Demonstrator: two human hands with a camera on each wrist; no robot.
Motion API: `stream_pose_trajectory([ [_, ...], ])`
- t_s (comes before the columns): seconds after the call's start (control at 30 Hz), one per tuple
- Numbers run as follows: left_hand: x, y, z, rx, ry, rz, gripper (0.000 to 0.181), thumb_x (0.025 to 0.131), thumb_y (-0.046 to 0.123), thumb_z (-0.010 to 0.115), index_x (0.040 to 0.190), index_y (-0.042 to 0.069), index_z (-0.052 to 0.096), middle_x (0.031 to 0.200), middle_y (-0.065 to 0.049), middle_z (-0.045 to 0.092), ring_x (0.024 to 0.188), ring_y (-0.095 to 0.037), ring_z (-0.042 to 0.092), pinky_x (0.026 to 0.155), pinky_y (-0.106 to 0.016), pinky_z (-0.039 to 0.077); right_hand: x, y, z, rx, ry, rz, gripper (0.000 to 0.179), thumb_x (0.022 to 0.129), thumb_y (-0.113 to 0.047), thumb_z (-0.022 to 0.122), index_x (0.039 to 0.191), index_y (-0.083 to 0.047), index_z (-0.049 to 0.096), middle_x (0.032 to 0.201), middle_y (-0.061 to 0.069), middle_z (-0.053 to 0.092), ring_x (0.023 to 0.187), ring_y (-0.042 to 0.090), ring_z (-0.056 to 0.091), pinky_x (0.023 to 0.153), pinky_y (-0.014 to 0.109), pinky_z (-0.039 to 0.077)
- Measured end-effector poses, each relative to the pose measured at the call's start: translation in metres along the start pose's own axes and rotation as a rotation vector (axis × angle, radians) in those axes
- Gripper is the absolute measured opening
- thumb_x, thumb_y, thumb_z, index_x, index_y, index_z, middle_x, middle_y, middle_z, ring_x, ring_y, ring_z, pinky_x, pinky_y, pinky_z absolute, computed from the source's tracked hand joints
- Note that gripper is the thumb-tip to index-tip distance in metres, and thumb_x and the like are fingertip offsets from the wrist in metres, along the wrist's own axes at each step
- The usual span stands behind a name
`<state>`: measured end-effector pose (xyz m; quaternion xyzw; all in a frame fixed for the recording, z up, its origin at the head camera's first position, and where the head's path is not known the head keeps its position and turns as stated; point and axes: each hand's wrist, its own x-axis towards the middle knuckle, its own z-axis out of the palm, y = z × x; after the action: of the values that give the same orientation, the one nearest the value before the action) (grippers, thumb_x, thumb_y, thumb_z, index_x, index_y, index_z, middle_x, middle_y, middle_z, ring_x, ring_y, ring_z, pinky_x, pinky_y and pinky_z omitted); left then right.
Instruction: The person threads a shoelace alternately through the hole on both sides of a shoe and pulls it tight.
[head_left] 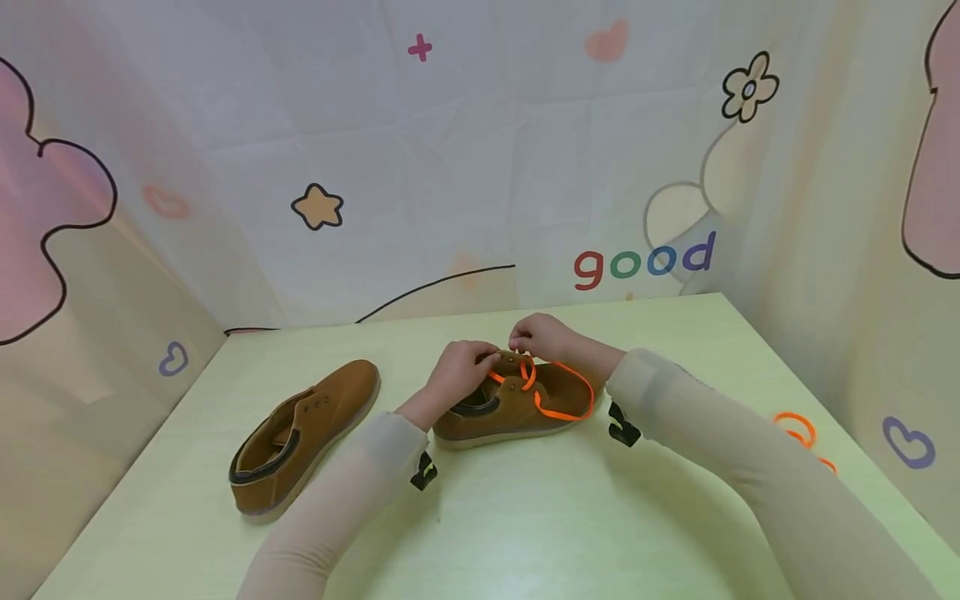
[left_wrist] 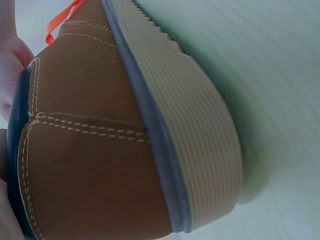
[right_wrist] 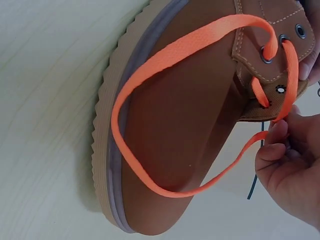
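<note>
A brown suede shoe lies on the pale green table, partly threaded with an orange lace. My left hand grips the shoe's eyelet flap from the left; the left wrist view shows the shoe's heel and ribbed sole. My right hand pinches the orange lace near the eyelets, fingers curled on the lace end. A loose loop of lace lies over the shoe's toe.
A second brown shoe without a lace lies to the left. Another orange lace rests near the table's right edge. Patterned curtain walls close in the table at the back and both sides.
</note>
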<state>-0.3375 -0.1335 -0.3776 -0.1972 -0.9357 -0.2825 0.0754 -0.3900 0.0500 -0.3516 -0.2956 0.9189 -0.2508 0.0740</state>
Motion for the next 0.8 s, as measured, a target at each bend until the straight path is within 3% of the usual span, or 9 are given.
stream_pose_trajectory([
  [0.23, -0.002, 0.001, 0.0, -0.002, -0.002, 0.003, 0.025, 0.104, 0.014, 0.059, 0.116, 0.001, 0.076, 0.113, -0.016, 0.078, 0.09, -0.025, 0.071, 0.087, -0.041, 0.058, 0.002, 0.001, 0.004, -0.028, -0.002, -0.033, 0.024, 0.105, -0.009, 0.055, 0.104, 0.006, 0.073, 0.095, 0.018, 0.073, 0.077, 0.019, 0.056, 0.08, 0.03, 0.049],
  [0.4, -0.001, 0.001, 0.0, -0.001, 0.003, -0.022, 0.025, 0.104, 0.015, 0.06, 0.117, 0.002, 0.076, 0.113, -0.015, 0.078, 0.09, -0.025, 0.07, 0.086, -0.04, 0.058, 0.003, 0.001, 0.003, -0.04, -0.03, -0.042, 0.026, 0.106, -0.011, 0.053, 0.107, 0.005, 0.074, 0.092, 0.015, 0.073, 0.075, 0.016, 0.054, 0.078, 0.029, 0.048],
  [0.53, 0.001, 0.001, 0.001, -0.014, 0.007, -0.026, 0.025, 0.104, 0.015, 0.06, 0.117, 0.001, 0.076, 0.112, -0.015, 0.078, 0.093, -0.027, 0.072, 0.087, -0.041, 0.059, 0.001, 0.003, 0.004, -0.004, -0.079, -0.048, 0.033, 0.108, -0.014, 0.046, 0.098, 0.004, 0.072, 0.067, 0.001, 0.054, 0.064, 0.012, 0.044, 0.069, 0.025, 0.04],
  [0.6, 0.001, 0.0, 0.002, -0.021, 0.01, -0.022, 0.025, 0.104, 0.015, 0.059, 0.116, 0.001, 0.076, 0.112, -0.016, 0.078, 0.095, -0.027, 0.073, 0.089, -0.041, 0.059, -0.001, 0.003, 0.005, 0.029, -0.104, -0.042, 0.036, 0.107, -0.015, 0.041, 0.095, 0.003, 0.07, 0.063, -0.003, 0.041, 0.06, 0.011, 0.038, 0.066, 0.024, 0.035],
  [0.7, 0.002, -0.001, 0.002, -0.036, 0.014, -0.028, 0.026, 0.104, 0.015, 0.059, 0.116, 0.001, 0.077, 0.112, -0.016, 0.078, 0.097, -0.028, 0.073, 0.09, -0.042, 0.059, -0.006, 0.004, 0.007, 0.012, -0.114, -0.068, 0.027, 0.1, -0.011, 0.045, 0.095, 0.0, 0.07, 0.063, -0.006, 0.039, 0.06, 0.01, 0.037, 0.064, 0.023, 0.033],
  [0.8, 0.002, -0.001, 0.002, -0.044, 0.017, -0.042, 0.026, 0.104, 0.015, 0.059, 0.116, 0.001, 0.077, 0.112, -0.016, 0.078, 0.098, -0.029, 0.073, 0.091, -0.043, 0.059, -0.009, 0.003, 0.011, -0.074, -0.073, -0.126, 0.02, 0.1, -0.011, 0.054, 0.094, -0.003, 0.071, 0.064, -0.004, 0.045, 0.061, 0.01, 0.042, 0.064, 0.023, 0.035],
])
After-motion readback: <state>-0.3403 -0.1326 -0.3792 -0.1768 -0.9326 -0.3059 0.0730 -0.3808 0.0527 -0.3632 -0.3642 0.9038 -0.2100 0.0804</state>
